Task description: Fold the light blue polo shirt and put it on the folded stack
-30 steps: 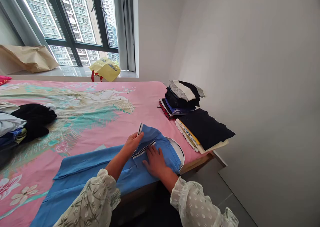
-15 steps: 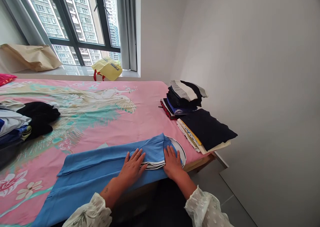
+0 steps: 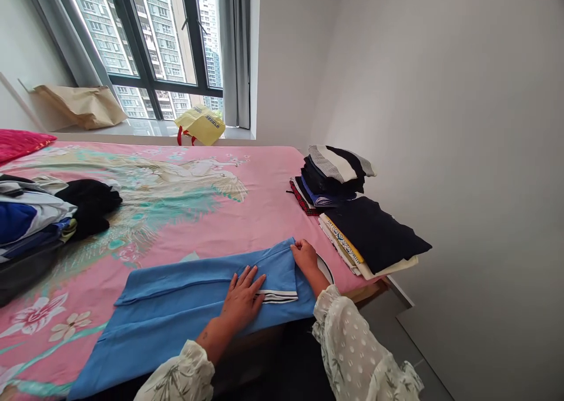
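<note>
A blue garment (image 3: 185, 295) with white-and-dark striped trim lies lengthwise along the near edge of the bed, one part folded over on top. My left hand (image 3: 243, 295) rests flat on it with fingers spread, just left of the striped trim. At the far right corner of the folded layer, my right hand (image 3: 305, 255) pinches the blue fabric between thumb and fingers. A white curved edge of the garment shows beyond my right wrist.
The bed (image 3: 211, 224) has a pink patterned sheet. Folded clothes (image 3: 332, 177) are stacked at its right side, with a flatter pile under a black garment (image 3: 374, 230) nearer. Loose clothes (image 3: 39, 224) lie heaped at left. A yellow bag (image 3: 201, 123) and brown paper bag (image 3: 88, 107) sit by the window.
My right hand has moved from lying flat near the striped trim to the far corner of the fold, where it now pinches the fabric. My left hand stays on the garment.
</note>
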`<move>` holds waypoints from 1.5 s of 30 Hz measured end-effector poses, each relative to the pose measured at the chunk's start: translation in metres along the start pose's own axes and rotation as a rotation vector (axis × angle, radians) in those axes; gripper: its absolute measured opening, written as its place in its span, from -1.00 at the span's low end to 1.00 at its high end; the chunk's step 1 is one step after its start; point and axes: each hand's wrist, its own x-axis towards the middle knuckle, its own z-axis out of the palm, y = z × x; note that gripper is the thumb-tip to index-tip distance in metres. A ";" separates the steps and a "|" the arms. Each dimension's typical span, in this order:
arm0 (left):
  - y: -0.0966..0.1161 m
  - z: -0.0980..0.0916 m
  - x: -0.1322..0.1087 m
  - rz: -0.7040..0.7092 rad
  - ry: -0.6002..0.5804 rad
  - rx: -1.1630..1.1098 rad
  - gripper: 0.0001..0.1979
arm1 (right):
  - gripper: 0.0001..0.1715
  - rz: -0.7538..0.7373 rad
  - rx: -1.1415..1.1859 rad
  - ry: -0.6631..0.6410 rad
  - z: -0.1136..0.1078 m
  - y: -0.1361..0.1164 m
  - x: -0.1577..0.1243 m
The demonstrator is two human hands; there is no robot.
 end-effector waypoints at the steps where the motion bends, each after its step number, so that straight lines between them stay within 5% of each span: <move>1: -0.001 0.001 -0.001 0.004 0.003 -0.001 -0.54 | -0.76 0.002 -0.008 0.030 0.000 -0.003 -0.002; 4: -0.003 0.003 -0.002 0.008 -0.025 -0.006 -0.53 | -0.68 -0.064 -0.027 0.123 0.000 -0.018 -0.018; 6: -0.002 0.003 -0.003 0.009 -0.055 -0.005 -0.52 | -0.65 -0.247 -0.042 0.139 0.006 -0.033 -0.035; 9: -0.001 -0.001 -0.010 0.036 -0.063 -0.009 -0.47 | -0.55 -0.474 -0.158 0.008 0.025 -0.049 -0.062; 14: -0.022 -0.013 -0.045 0.047 -0.039 0.004 -0.38 | -0.38 -0.466 -0.443 -0.180 0.058 -0.038 -0.085; 17: -0.059 -0.028 -0.076 -0.168 0.007 0.095 -0.37 | -0.36 -0.476 -0.496 -0.162 0.067 -0.028 -0.084; 23: -0.151 -0.078 -0.139 -0.859 0.115 0.305 -0.33 | -0.37 -0.493 -0.549 -0.108 0.074 -0.023 -0.084; 26: -0.169 -0.098 -0.154 -0.976 0.122 0.276 -0.32 | -0.37 -0.497 -0.568 -0.104 0.076 -0.022 -0.086; 35: -0.162 -0.119 -0.133 -1.155 -0.069 0.068 -0.21 | -0.40 -0.446 -0.567 -0.071 0.066 -0.034 -0.096; 45: -0.189 -0.116 -0.131 -1.084 -0.047 -0.114 -0.25 | -0.43 -0.521 -0.498 -0.201 0.067 -0.058 -0.146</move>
